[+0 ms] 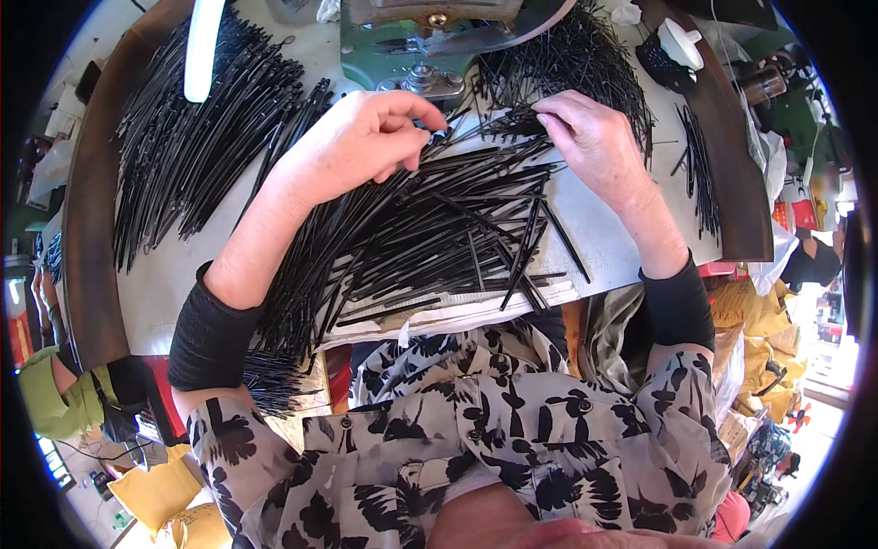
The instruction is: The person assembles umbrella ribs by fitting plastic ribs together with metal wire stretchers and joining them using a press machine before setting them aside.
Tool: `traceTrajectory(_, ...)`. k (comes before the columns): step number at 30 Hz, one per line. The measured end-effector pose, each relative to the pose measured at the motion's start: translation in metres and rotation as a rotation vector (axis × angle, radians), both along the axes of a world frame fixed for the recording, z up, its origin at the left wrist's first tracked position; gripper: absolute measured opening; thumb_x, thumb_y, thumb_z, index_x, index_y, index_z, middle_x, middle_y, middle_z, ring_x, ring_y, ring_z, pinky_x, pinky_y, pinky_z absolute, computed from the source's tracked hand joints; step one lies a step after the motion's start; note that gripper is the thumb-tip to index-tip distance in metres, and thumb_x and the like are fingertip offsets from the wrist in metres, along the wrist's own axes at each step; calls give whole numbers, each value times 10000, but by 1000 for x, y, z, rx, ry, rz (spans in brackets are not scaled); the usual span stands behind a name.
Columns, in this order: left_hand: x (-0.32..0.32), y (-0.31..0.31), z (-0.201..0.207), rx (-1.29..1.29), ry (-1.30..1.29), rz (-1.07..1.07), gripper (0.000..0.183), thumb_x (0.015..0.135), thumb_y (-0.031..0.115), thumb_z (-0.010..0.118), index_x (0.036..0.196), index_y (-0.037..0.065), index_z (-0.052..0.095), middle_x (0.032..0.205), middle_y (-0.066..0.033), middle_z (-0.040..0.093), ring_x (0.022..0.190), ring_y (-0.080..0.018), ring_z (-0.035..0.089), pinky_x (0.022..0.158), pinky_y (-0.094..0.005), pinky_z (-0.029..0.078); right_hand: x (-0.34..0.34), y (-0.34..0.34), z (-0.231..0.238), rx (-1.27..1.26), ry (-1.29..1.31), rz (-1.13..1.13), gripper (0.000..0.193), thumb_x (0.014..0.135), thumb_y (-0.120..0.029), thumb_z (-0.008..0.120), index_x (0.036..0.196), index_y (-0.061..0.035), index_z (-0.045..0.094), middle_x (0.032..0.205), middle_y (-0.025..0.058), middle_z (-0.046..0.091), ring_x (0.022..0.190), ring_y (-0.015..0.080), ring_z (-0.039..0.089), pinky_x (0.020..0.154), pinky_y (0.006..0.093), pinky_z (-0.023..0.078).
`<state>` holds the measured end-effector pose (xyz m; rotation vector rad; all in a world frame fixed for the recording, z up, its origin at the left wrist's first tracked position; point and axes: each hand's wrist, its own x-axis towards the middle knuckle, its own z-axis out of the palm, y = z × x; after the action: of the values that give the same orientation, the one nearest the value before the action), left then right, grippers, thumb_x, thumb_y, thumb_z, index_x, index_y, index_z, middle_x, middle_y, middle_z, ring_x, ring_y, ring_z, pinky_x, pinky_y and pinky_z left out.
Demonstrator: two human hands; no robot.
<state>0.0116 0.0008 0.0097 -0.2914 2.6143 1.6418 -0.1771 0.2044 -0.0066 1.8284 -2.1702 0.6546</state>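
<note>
My left hand (370,142) is beside the metal base plate (422,82) of a green machine (366,55). Its fingers curl in a pinch around a small dark end, too little of which shows to name. Thumb and forefinger of my right hand (594,146) are pressed together at the edge of a tangled heap of thin black pieces (576,69); what they hold, if anything, I cannot make out. Below and between both hands, many slim black rods (412,224) lie spread across the pale tabletop (604,252).
A large bundle of black strips (201,128) covers the table's left side, near a white curved lamp (203,50). Several black rods (700,174) lie at the right, by the raised brown table edge (736,183). A black-and-white object (677,46) sits at the back right.
</note>
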Motion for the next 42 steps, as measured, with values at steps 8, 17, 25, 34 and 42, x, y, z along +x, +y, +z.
traceTrajectory(8, 15, -7, 4, 620, 37, 76, 251, 824, 100, 572, 1027, -36, 630, 865, -119, 678, 537, -141, 631, 441, -182, 480, 30, -27, 9, 73, -330, -81, 126, 790, -110, 601, 889, -37, 632, 780, 81, 629, 661, 218, 616, 613, 303, 477)
traceTrajectory(17, 7, -15, -9, 549, 105, 222, 227, 856, 210, 623, 985, 25, 645, 904, -64, 656, 782, -122, 629, 592, -219, 517, 46, -45, 16, 158, -1017, 90, 179, 844, -114, 597, 965, 15, 629, 733, 11, 606, 610, 66, 548, 565, 210, 470)
traceTrajectory(25, 6, -15, -11, 595, 105, 233, 264, 880, 198, 580, 1076, 25, 618, 832, -44, 632, 718, -109, 623, 578, -213, 513, 48, -51, 14, 199, -1109, 123, 199, 852, -122, 580, 982, 21, 627, 743, 21, 604, 605, 66, 551, 552, 197, 462)
traceTrajectory(34, 4, -12, -11, 527, 102, 226, 271, 885, 183, 557, 1072, -6, 610, 777, -28, 596, 626, -84, 561, 516, -210, 477, 43, -52, 9, 227, -1190, 131, 218, 859, -141, 580, 1012, 8, 625, 737, 26, 606, 577, 59, 554, 521, 188, 451)
traceTrajectory(42, -6, -16, -7, 530, 134, 308, 271, 867, 195, 600, 1030, -20, 626, 759, -38, 612, 573, -76, 536, 473, -201, 440, 38, -58, 12, 162, -1182, 122, 212, 856, -140, 588, 1003, 8, 628, 729, 25, 609, 573, 60, 555, 524, 187, 451)
